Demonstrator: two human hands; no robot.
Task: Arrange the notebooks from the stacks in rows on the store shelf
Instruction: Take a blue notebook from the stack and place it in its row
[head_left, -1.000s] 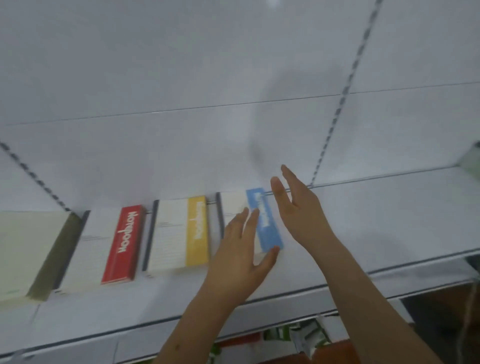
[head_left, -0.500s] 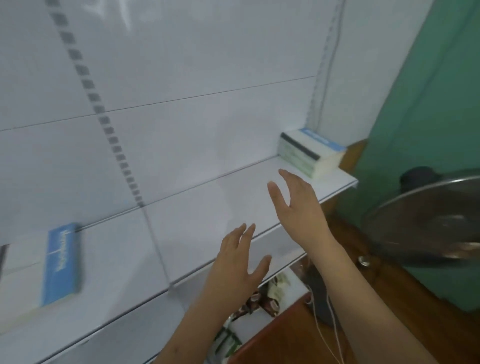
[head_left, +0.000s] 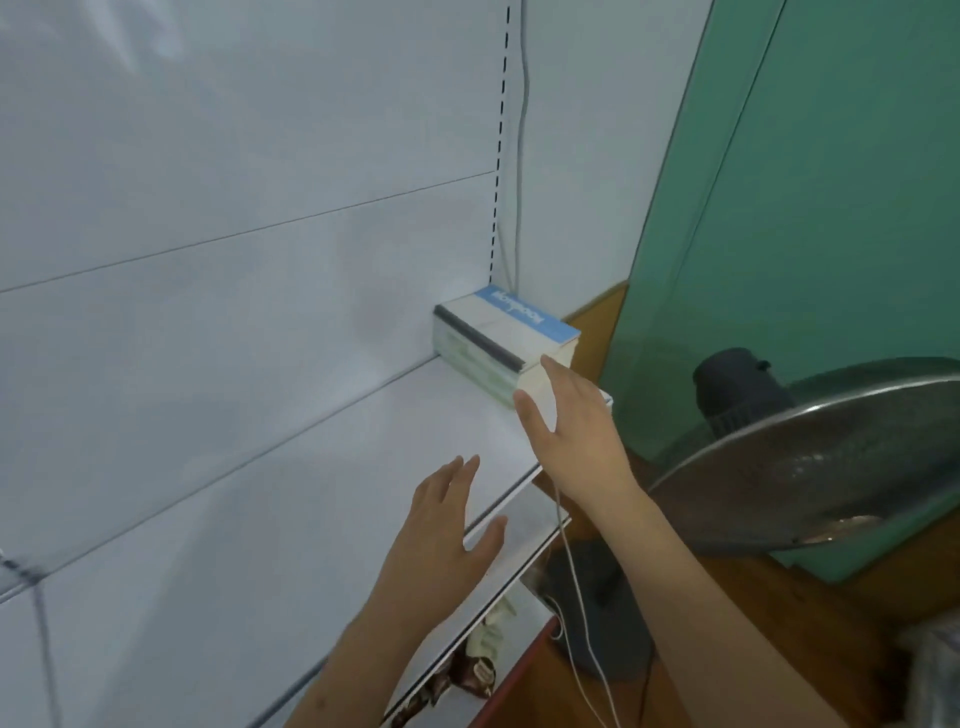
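From where I sit, the notebook stack (head_left: 506, 340) is my landmark: it stands at the far right end of the shelf (head_left: 311, 493), in the corner against the back panel. To its left the shelf is bare and runs wide, plenty of room to lay a row. My left hand (head_left: 441, 540) hovers there over the shelf's front edge, fingers straight, holding nothing. My right hand (head_left: 571, 431) is at the stack's near end, thumb and fingers spread against it, its grip not yet closed on anything. The stack's right side sits close to the shelf's end, so I judge a careless pull could tip notebooks off that end. Right of the stack, a fan (head_left: 810, 457) crowds my forearm's room.
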